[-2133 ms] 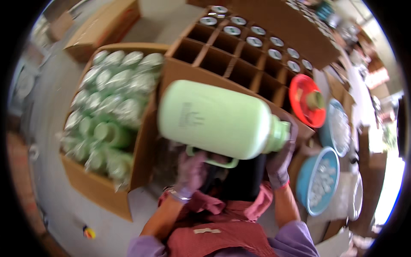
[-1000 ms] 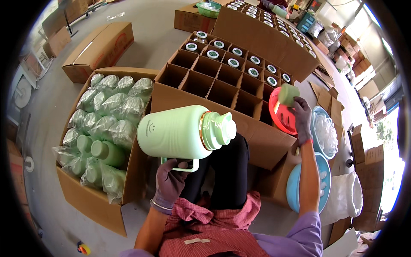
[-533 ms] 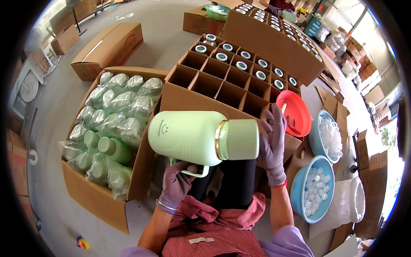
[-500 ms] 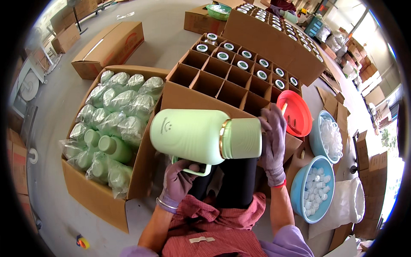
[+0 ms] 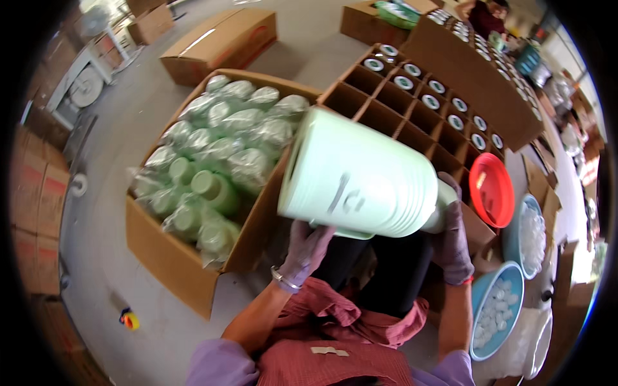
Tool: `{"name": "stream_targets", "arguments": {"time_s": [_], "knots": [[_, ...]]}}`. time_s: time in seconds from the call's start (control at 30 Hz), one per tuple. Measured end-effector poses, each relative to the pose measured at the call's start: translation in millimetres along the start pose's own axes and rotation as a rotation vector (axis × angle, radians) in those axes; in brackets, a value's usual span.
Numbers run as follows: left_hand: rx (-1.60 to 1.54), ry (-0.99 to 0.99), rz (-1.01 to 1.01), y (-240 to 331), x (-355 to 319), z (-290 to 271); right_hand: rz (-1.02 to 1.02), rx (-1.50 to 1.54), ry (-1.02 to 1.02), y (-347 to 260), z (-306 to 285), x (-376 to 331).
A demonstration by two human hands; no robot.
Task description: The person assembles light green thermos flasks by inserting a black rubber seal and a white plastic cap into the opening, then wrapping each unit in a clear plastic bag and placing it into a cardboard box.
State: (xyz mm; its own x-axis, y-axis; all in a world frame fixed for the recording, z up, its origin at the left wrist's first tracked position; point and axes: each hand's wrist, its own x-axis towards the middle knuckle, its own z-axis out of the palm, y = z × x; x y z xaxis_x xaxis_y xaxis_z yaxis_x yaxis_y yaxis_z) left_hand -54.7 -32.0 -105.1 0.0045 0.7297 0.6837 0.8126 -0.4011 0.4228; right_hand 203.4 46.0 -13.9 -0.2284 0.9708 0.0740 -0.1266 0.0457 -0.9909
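Note:
A large pale green jug (image 5: 360,177), smeared by motion, lies tilted across my lap with its wide base up to the left. A dark line-drawn face marks its side. My left hand (image 5: 306,251), in a grey-purple glove, grips the jug underneath, near its handle (image 5: 341,233); some fingers are hidden behind it. At the lower right end my gloved right hand (image 5: 455,241) wraps round the narrower pale green cap (image 5: 441,209). Left of the jug, a cardboard box (image 5: 168,265) holds several green bottles, most in clear plastic bags, with the caps of two bare.
A divided carton (image 5: 347,100) holds white-lidded jars ahead of me. To the right stand a red basin (image 5: 492,186) and blue basins (image 5: 477,331) with small white parts. A closed carton (image 5: 222,40) and tape roll (image 5: 130,319) lie on the floor. Another person (image 5: 484,19) sits far right.
The jug has swung from nearly level to tilted, its base raised and closer, its cap end lower. My right hand has closed round the cap. My view has turned left.

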Motion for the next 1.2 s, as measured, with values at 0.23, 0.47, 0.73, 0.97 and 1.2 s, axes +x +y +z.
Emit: {"name": "stream_targets", "arguments": {"time_s": [0.23, 0.47, 0.73, 0.97, 1.2], "knots": [[-1.937, -0.319, -1.159, -4, 50, -32, -1.293, -1.123, -0.253, -8, -20, 20], [-1.933, -0.353, -1.215, 4, 52, -29, -1.863, -1.362, -0.795, -61, -31, 33], [-1.904, -0.347, -1.117, 9, 47, -24, -1.201, -0.957, -0.257, -41, 4, 17], [-0.085, -0.157, 0.111, -27, 31, 2, 0.037, 0.203, -0.128, -22, -12, 27], [-0.959, -0.508, -0.238, 8, 45, -27, 0.341, 0.159, -0.189, 19, -34, 50]]}}
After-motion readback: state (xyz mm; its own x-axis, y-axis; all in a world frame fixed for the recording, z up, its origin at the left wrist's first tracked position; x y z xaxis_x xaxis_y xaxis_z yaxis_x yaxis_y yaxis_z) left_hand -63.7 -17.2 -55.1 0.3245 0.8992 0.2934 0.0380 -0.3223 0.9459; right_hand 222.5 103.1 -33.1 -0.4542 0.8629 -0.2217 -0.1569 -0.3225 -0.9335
